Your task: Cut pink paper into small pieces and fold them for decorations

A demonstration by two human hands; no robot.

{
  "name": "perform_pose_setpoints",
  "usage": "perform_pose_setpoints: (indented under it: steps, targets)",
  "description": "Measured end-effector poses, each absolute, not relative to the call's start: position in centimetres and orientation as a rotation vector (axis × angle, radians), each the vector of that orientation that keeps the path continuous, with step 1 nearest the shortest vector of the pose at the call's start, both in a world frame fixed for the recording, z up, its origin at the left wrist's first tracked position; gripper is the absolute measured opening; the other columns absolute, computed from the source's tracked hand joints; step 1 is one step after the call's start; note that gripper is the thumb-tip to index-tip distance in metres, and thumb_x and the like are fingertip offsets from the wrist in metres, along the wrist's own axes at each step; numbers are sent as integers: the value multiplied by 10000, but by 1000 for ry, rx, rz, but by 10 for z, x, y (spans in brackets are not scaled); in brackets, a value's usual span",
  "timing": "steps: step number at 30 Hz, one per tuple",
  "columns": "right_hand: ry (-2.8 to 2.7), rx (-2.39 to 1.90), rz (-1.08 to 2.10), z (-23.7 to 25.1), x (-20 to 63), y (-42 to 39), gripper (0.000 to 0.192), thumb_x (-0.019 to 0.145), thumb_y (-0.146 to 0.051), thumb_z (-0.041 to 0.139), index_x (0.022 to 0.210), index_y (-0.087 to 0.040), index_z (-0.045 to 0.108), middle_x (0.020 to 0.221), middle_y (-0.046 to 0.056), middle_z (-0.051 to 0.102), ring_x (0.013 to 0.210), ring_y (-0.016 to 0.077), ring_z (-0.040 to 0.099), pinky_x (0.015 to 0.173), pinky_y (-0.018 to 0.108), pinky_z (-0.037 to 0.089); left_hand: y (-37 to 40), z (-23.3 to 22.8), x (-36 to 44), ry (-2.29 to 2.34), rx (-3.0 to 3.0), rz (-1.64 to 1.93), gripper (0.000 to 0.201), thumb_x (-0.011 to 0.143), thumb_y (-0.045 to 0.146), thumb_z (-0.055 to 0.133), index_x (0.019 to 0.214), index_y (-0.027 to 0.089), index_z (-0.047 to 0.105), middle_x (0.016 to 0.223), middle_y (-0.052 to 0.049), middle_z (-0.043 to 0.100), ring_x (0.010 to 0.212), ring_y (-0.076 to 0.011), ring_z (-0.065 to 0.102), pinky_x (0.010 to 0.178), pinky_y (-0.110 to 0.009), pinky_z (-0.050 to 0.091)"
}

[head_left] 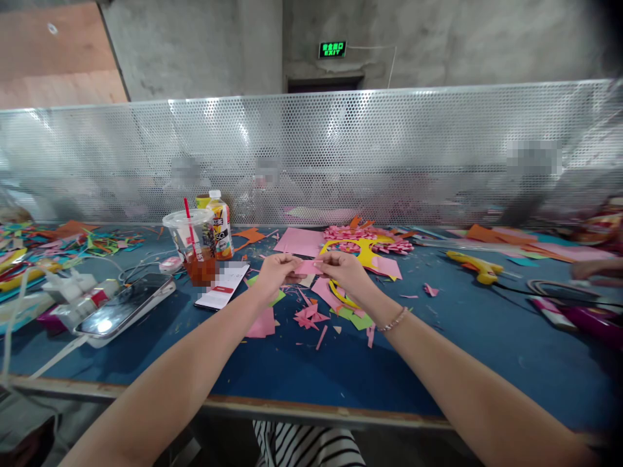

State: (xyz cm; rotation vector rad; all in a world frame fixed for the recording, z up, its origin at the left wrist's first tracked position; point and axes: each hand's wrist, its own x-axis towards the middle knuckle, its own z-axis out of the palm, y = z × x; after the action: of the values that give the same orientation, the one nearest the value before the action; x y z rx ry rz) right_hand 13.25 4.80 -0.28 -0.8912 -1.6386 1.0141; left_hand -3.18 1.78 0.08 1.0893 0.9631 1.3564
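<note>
Left hand [275, 269] and right hand [343, 269] both pinched shut on one small pink paper strip [307, 266], each gripping an end, strip held level just above the blue counter [487, 337]. Beaded bracelet [393, 320] on right wrist. Directly below the hands: pink paper scraps [307, 317], green scraps [357, 319], pink sheet [261, 323]. Just behind the right hand: yellow cut-out paper shape [357, 248] with pink paper flowers [392, 246] and a pink sheet [299, 241] beside it. Left of the left hand: phone [222, 286] lying flat, plastic cup with red straw [192, 250], juice bottle [220, 227] behind the cup, second phone [124, 310] on cable further left. Right side, well apart: yellow glue gun [474, 266]; another person's hand [596, 271] at right edge. Perforated metal screen [341, 155] along the counter's back.
</note>
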Motion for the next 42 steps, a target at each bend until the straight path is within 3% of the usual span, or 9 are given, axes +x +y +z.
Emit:
perform_pose_setpoints:
  steps: [7, 13, 27, 32, 37, 42]
  targets:
    - [-1685, -903, 958, -3, 133, 49, 218, 633, -352, 669, 728, -160, 628, 644, 8, 590, 577, 105, 539, 573, 242, 450, 18, 1, -33, 966, 1140, 1332, 173, 645, 253, 700, 680, 118, 597, 504, 16, 541, 549, -144, 642, 544, -220, 522]
    - [-1713, -920, 928, 1, 134, 44, 231, 632, -361, 662, 702, -146, 618, 612, 3, 568, 548, 99, 508, 540, 238, 425, 18, -2, -33, 1001, 1374, 1438, 232, 610, 333, 704, 690, 132, 619, 620, 10, 573, 558, -93, 569, 577, -247, 522]
    - [-1884, -908, 726, 12, 130, 31, 177, 683, -316, 599, 653, -143, 620, 603, 11, 583, 551, 100, 498, 531, 236, 383, 17, -1, -33, 990, 1604, 1443, 107, 621, 247, 673, 596, 149, 640, 536, 7, 573, 498, -78, 485, 505, -206, 392]
    - [-1865, -918, 698, 15, 133, 29, 183, 669, -312, 618, 604, -141, 620, 575, 8, 578, 528, 95, 484, 502, 229, 369, 16, 3, -32, 1009, 1564, 1440, 126, 591, 254, 701, 570, 151, 632, 543, 1, 585, 498, -88, 500, 517, -220, 409]
    - [-1884, -955, 768, 23, 135, 27, 192, 684, -307, 615, 735, -137, 687, 587, 13, 609, 485, 90, 477, 455, 224, 360, 18, 4, -36, 1040, 1574, 1448, 135, 580, 281, 715, 587, 161, 653, 550, -4, 600, 502, -103, 509, 516, -232, 398]
    - [-1941, -931, 469, 23, 138, 26, 171, 742, -281, 586, 725, -152, 697, 614, 29, 638, 551, 118, 542, 513, 240, 414, 18, 5, -36, 1044, 1642, 1562, 107, 620, 265, 694, 670, 172, 674, 683, -27, 651, 654, -127, 562, 638, -245, 416]
